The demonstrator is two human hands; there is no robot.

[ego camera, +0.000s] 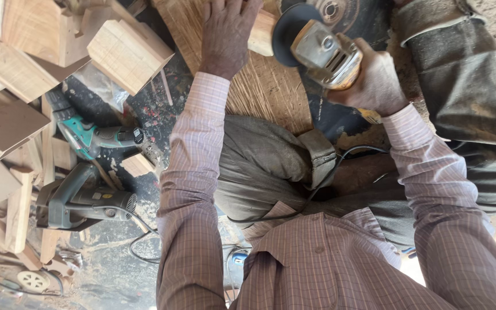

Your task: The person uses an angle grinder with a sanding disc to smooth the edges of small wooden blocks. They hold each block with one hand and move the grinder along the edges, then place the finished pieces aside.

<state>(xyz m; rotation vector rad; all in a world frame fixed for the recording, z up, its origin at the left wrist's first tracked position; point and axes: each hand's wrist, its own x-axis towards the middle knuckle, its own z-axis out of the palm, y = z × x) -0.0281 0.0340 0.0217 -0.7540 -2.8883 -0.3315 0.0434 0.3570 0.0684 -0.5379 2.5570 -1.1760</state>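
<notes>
Left hand: the left hand lies spread, palm down and not closed on anything, pressing a pale wooden piece against the ridged timber slab.
Right hand: the right hand is wrapped tight round the body of an angle grinder, its dark disc just beside the wooden piece.
Step in hand: looks like sanding or shaping that small piece, the disc right at its end.
Next move calls for: by my reckoning, a firm press from the flat hand and a steady grinder, since the fingers sit close to the disc.
Edges: the piece runs off the top of the view, so its far end can't be made out.
Cord: the black cable trails down across the lap.
Open room: tight. A teal power tool, a grey power tool and stacked wood blocks crowd the floor on the left side.
</notes>
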